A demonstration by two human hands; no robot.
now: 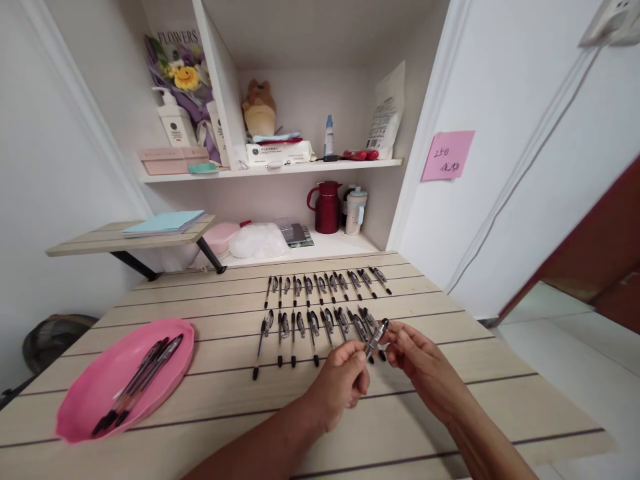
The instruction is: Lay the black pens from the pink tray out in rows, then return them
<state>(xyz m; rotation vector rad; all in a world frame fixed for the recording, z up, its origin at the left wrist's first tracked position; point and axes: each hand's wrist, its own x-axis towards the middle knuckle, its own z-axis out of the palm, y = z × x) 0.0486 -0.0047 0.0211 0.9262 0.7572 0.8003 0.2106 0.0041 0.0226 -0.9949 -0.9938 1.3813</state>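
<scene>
Forearms (260, 437) extend from the bottom edge over the slatted tabletop (225, 400). At left, a pink oval tray (107, 363) contains several pens (164, 358), grouped side by side, long axes running near-left to far-right. At centre, pen parts (293, 341) lie in two rows, long axes mostly fore-and-aft. Left hand (345, 375): closed, thumb and fingers pinching the near end of a clear pen barrel (375, 341), tilted, black end toward far right. Right hand (415, 353): narrow, fingertips beside that black end; contact cannot be confirmed.
</scene>
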